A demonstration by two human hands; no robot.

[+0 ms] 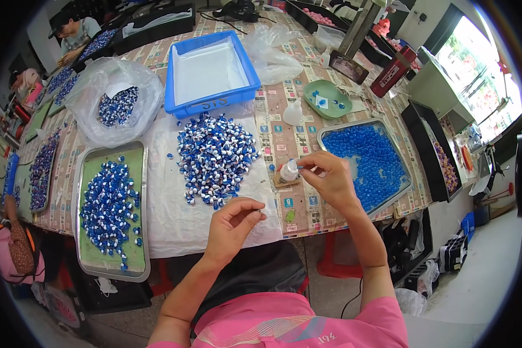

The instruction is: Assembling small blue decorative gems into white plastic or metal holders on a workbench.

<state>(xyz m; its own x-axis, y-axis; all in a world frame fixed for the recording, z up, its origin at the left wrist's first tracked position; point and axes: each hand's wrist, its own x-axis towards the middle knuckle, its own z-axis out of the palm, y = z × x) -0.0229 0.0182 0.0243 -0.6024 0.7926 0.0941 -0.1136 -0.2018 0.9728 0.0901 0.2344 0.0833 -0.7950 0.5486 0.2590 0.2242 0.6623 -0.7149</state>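
Head view: right hand (329,177) gripped a small white squeeze bottle (289,170), tipped sideways above the table; left hand (233,223) pinched shut, contents too small to tell. Heap of blue-and-white beads (216,158) lay waiting nearby, while a metal tray (111,271) at left already held many.

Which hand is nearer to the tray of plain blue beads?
Right. The right hand, holding a small white bottle, sits just beside the tray of blue beads, at its left edge. The left hand is farther away, below the central bead pile.
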